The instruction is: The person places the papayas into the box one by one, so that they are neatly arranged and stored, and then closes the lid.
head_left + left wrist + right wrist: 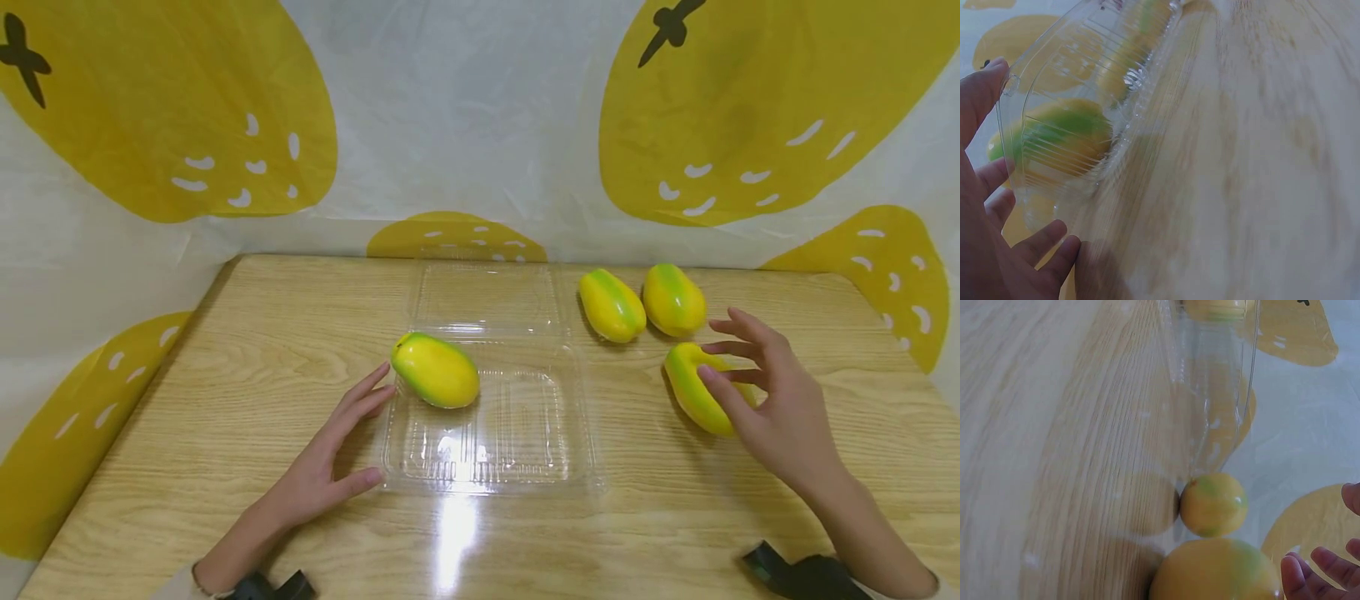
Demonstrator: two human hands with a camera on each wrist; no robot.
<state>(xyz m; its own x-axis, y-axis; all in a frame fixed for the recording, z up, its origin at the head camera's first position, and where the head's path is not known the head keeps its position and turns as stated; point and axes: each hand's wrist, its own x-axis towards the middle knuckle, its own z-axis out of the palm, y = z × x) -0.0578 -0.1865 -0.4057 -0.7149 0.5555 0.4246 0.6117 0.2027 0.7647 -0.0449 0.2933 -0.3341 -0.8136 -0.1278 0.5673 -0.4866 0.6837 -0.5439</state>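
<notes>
A clear plastic clamshell box lies on the table with its lid folded back. One yellow papaya-like fruit with green streaks rests in the box's back left part. Along the box's left side is my left hand, thumb and fingers spread, fingertips right at the rim. In the left wrist view, the fruit shows through the ribbed wall. My right hand hovers over another such fruit, fingers loosely bent and apart. The right wrist view shows a gap between those fingers and the fruit.
Two more yellow-green fruits stand behind the right hand's one: one near the lid's right edge, the other to its right. A white cloth printed with big yellow fruits hangs behind the wooden table.
</notes>
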